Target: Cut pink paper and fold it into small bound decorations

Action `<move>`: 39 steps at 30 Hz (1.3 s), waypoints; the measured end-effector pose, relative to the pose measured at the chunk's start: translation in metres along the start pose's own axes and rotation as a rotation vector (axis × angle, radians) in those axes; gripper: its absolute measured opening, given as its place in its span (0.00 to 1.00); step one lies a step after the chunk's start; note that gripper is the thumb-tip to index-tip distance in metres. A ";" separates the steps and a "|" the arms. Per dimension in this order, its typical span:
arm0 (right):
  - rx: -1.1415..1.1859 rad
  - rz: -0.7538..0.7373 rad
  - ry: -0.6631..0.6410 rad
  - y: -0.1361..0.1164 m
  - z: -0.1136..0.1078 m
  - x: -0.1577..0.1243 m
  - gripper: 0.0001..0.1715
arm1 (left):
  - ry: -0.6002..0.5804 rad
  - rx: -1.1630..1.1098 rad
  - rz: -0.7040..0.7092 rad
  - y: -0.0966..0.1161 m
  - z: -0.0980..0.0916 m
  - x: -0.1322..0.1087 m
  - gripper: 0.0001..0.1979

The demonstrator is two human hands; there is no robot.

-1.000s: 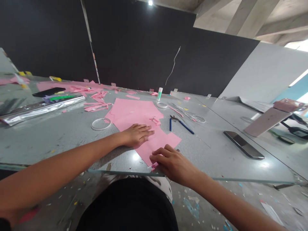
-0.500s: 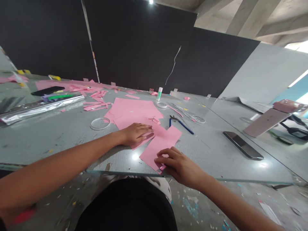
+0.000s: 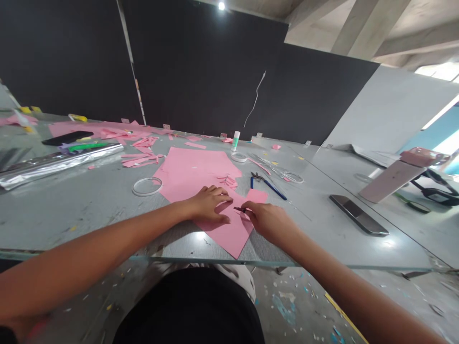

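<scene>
Pink paper (image 3: 229, 234) lies near the front edge of the table, its lower corner reaching almost to that edge. My left hand (image 3: 211, 205) rests on it with the fingers spread. My right hand (image 3: 267, 217) is closed around a small dark pointed tool (image 3: 239, 209), whose tip sits over the paper close to my left fingers; most of the tool is hidden, so its kind is unclear. Short pink paper strips (image 3: 227, 181) lie just beyond my left hand. A larger pink sheet (image 3: 195, 162) spreads out behind.
Pliers with blue handles (image 3: 270, 185), a glue stick (image 3: 235, 141) and coiled wire (image 3: 294, 177) are farther back. A white ring (image 3: 147, 186) and a foil roll (image 3: 60, 165) lie left. On the right are a phone (image 3: 358, 215) and a pink bottle (image 3: 398, 179).
My right hand has moved up and away from the paper's front corner, and a dark tool tip now shows in it. My left hand has shifted slightly right, fingers spread wider.
</scene>
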State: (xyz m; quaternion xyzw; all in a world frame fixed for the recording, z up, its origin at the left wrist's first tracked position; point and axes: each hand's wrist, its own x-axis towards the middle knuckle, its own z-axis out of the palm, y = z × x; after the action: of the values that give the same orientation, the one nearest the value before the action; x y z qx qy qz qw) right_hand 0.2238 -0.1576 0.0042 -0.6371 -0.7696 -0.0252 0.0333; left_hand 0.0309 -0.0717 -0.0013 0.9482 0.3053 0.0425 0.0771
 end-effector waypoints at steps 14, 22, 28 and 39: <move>-0.064 -0.038 -0.015 -0.007 0.010 0.010 0.18 | 0.022 -0.003 -0.006 -0.009 0.008 0.001 0.32; -0.095 -0.064 0.014 -0.009 0.012 0.008 0.20 | -0.001 0.013 -0.008 -0.010 0.006 0.001 0.30; -0.142 -0.083 -0.041 -0.010 0.006 0.006 0.22 | -0.049 0.038 -0.028 -0.009 0.002 -0.002 0.31; -0.229 -0.076 -0.045 0.018 0.003 -0.033 0.27 | -0.094 0.069 -0.060 -0.008 0.002 0.001 0.33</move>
State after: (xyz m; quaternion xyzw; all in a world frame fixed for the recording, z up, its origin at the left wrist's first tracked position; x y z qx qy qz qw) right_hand 0.2479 -0.1859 -0.0012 -0.6074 -0.7860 -0.0997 -0.0582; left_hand 0.0269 -0.0651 -0.0048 0.9416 0.3309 -0.0147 0.0598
